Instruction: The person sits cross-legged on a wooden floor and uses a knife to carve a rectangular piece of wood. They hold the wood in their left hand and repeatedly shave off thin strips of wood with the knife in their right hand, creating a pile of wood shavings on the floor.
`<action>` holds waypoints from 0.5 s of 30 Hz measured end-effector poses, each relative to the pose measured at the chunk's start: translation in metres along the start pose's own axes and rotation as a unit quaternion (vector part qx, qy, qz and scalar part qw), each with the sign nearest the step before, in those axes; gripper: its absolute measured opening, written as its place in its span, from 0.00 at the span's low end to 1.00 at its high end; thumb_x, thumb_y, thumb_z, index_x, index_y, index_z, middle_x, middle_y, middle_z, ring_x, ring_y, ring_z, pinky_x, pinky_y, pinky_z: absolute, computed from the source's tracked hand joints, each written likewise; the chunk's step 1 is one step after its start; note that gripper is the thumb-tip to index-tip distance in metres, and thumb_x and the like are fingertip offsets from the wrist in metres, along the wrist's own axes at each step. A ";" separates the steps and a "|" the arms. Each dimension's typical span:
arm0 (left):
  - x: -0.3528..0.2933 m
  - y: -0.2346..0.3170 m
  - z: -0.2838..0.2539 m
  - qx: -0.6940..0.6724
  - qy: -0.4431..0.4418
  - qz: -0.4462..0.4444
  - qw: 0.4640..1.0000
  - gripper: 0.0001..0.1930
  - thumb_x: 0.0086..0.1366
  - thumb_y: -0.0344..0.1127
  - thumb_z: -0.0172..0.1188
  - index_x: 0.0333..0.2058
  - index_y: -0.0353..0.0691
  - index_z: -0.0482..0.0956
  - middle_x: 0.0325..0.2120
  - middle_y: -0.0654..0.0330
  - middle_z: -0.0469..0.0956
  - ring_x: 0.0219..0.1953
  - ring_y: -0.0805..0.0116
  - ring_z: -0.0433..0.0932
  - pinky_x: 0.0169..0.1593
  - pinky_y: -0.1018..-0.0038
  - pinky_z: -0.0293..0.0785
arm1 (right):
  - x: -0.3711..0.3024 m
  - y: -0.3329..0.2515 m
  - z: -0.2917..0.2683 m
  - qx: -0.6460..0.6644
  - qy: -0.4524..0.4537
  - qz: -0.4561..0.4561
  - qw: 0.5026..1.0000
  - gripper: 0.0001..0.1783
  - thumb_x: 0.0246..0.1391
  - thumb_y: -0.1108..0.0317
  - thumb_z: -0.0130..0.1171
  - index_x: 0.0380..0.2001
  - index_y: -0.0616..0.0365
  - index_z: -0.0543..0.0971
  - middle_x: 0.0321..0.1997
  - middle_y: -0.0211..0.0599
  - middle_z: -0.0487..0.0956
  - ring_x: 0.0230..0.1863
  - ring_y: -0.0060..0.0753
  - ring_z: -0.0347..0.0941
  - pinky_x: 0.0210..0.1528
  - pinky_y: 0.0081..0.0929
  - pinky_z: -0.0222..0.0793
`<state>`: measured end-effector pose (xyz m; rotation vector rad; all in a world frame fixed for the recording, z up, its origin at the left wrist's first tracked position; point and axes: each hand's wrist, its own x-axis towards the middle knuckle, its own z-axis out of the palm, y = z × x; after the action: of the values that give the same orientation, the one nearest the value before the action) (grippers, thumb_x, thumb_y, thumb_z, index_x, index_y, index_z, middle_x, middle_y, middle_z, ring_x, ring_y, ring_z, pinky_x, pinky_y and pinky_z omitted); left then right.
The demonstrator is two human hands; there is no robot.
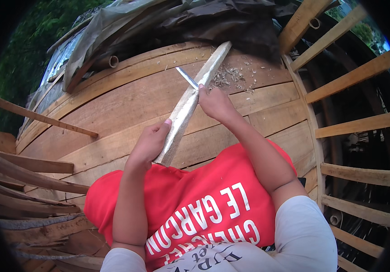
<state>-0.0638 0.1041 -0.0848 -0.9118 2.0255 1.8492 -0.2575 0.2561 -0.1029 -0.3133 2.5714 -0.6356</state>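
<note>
A long, squared piece of pale wood (182, 111) slants from near my lap up to the far right, its far end by the dark sheeting. My left hand (150, 141) is closed round the wood close to its near end, thumb on top. Farther along, my right hand (215, 104) is closed on a knife (187, 77) with a straight, shiny blade. The blade lies across the wood and points to the far left. The knife's handle is hidden inside my fist.
Curled wood shavings (226, 77) lie on the plank floor (122, 109) right of the wood's far part. Dark plastic sheeting (245, 27) hangs at the back. A slatted wooden railing (358, 127) runs along the right side. Loose boards (36, 181) crowd the left.
</note>
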 end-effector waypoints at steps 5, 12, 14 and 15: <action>0.001 -0.006 0.004 0.004 0.012 0.011 1.000 0.25 0.74 0.52 0.48 0.45 0.32 0.80 0.32 0.62 0.78 0.35 0.75 0.71 0.44 0.74 0.69 | 0.007 0.006 -0.009 -0.006 -0.006 0.009 1.000 0.37 0.66 0.44 0.38 0.43 0.72 0.81 0.48 0.70 0.77 0.55 0.66 0.73 0.60 0.50 0.66; 0.006 -0.006 0.003 -0.004 0.008 0.012 1.000 0.24 0.74 0.52 0.48 0.44 0.33 0.80 0.32 0.63 0.77 0.35 0.75 0.70 0.43 0.74 0.69 | 0.009 0.008 -0.001 0.011 -0.011 -0.008 1.000 0.39 0.66 0.44 0.37 0.42 0.77 0.79 0.48 0.72 0.77 0.55 0.67 0.73 0.61 0.51 0.65; 0.007 -0.009 0.002 0.005 0.013 0.021 1.000 0.24 0.74 0.52 0.47 0.44 0.33 0.80 0.32 0.63 0.77 0.35 0.75 0.70 0.43 0.74 0.69 | 0.006 0.005 0.000 0.014 -0.015 -0.016 1.000 0.39 0.66 0.44 0.37 0.43 0.77 0.79 0.48 0.72 0.77 0.55 0.67 0.72 0.61 0.50 0.65; 0.004 -0.008 -0.001 0.016 0.003 0.018 1.000 0.24 0.74 0.52 0.47 0.44 0.33 0.80 0.31 0.63 0.77 0.35 0.75 0.70 0.42 0.74 0.69 | 0.001 0.006 0.004 0.020 -0.029 -0.026 0.999 0.38 0.66 0.44 0.37 0.43 0.76 0.79 0.48 0.72 0.77 0.55 0.67 0.73 0.61 0.50 0.65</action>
<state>-0.0615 0.1020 -0.0934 -0.8802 2.0820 1.8300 -0.2570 0.2596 -0.1097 -0.3806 2.4997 -0.6864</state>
